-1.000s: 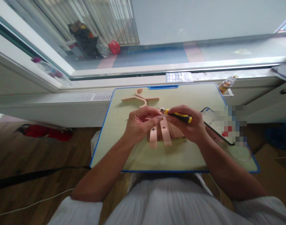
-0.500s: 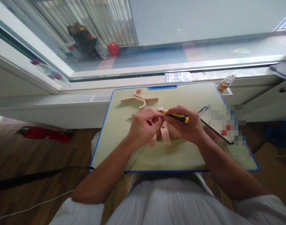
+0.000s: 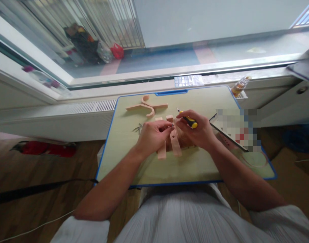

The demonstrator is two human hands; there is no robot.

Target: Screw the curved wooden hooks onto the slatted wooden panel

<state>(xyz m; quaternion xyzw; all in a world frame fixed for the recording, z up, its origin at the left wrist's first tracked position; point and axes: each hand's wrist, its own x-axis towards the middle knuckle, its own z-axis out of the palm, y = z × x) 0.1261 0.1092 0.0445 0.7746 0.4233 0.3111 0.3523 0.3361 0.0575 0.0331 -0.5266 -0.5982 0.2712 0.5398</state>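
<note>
1. In the head view, a green surface (image 3: 195, 165) with a blue rim lies across the person's lap, and both forearms reach onto it from 6 o'clock.
2. The left hand (image 3: 153, 135) sits just left of the surface's middle. It is curled closed, with thumb and forefinger pinched together at their tips. What they pinch is too small to tell.
3. The right hand (image 3: 198, 133) sits just beside it at 3 o'clock, closed around a screwdriver (image 3: 189, 121) with a yellow and black handle. The tool slants up toward 10 o'clock, and its thin tip pokes out above the fingers.
4. The fingertips of the two hands almost meet over the wooden slats (image 3: 175, 145). These lie on the surface under and between the hands, two of them running side by side toward 6 o'clock. The nearer one shows a small hole.
5. At 11 o'clock from the hands, a curved wooden piece (image 3: 145, 107) lies flat, apart from the slats.
6. Small metal bits (image 3: 137, 128) lie on the surface just left of the left hand, at 9 o'clock.
7. A phone (image 3: 226, 138), partly blurred, lies at 3 o'clock from the right hand.
8. Beyond the surface at 12 o'clock runs a window sill (image 3: 144, 86), with a small bottle (image 3: 239, 87) lying on it at 2 o'clock.
9. A red object (image 3: 43, 148) lies on the wooden floor (image 3: 30, 168) at 9 o'clock.
</note>
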